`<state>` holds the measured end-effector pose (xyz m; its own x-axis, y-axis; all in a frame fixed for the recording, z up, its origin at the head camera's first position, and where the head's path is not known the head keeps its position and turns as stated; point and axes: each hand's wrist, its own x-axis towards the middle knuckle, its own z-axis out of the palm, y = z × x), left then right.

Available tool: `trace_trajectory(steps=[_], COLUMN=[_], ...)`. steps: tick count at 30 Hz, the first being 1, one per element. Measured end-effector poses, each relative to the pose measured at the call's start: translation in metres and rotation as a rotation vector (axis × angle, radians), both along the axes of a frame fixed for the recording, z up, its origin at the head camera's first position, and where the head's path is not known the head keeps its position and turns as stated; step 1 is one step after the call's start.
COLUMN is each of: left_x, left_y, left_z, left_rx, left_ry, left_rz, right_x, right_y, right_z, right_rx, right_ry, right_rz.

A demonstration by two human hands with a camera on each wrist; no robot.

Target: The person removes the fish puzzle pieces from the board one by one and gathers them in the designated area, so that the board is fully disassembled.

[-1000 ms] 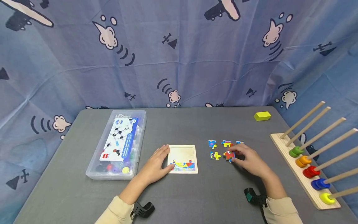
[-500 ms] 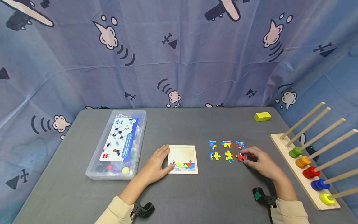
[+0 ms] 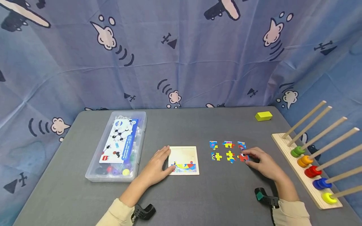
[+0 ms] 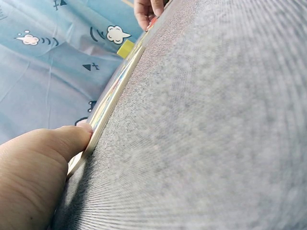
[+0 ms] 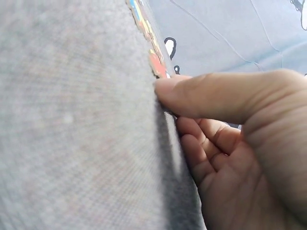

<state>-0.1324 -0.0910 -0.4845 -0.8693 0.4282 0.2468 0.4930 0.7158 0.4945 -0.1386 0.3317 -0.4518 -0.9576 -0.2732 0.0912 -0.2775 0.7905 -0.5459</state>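
With the right hand (image 3: 264, 163), pinches the right edge of a red puzzle piece (image 3: 242, 158) between thumb and fingers, the rest of them curled in behind the thumb in the right wrist view. With the left hand (image 3: 155, 168), rests straight fingers along the left edge of a wooden tray (image 3: 183, 153), thumb spread away from them and pressed at the near part of that same edge.

At the right end of the nearer of two rows, just beside a yellow piece (image 3: 230, 156) and a blue-and-yellow piece (image 3: 216, 156): the red one. Farther back, in the other row: a blue piece (image 3: 213, 144), a yellow-and-red piece (image 3: 228, 144) and a blue-and-red piece (image 3: 241, 144). Along the near side of the tray: a colourful printed strip (image 3: 185, 168).

Around these, on the grey counter (image 3: 175, 201): to the left, a see-through plastic box (image 3: 117, 141) with a molecule label; at the back right, a yellow block (image 3: 263, 116); at the far right, a wooden peg stand (image 3: 302, 172) with green, orange, red, blue and yellow rings. Behind everything: a blue patterned curtain (image 3: 181, 53).
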Motion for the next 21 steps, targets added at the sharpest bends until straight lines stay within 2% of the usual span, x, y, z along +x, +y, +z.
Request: trace_trajectory(steps=[8, 21], left_x=[-0.0002, 0.0004], left_y=[-0.0015, -0.0006], left_z=[0.0017, 0.0004], left_rx=[0.001, -0.002], left_ry=[0.001, -0.005], left_rz=[-0.002, 0.001], right_x=[-0.0009, 0.0003], right_y=[0.0029, 0.0036], right_z=[-0.0055, -0.0035], right_rx=[-0.064, -0.091], right_ry=[0.026, -0.019], right_rz=[0.021, -0.021])
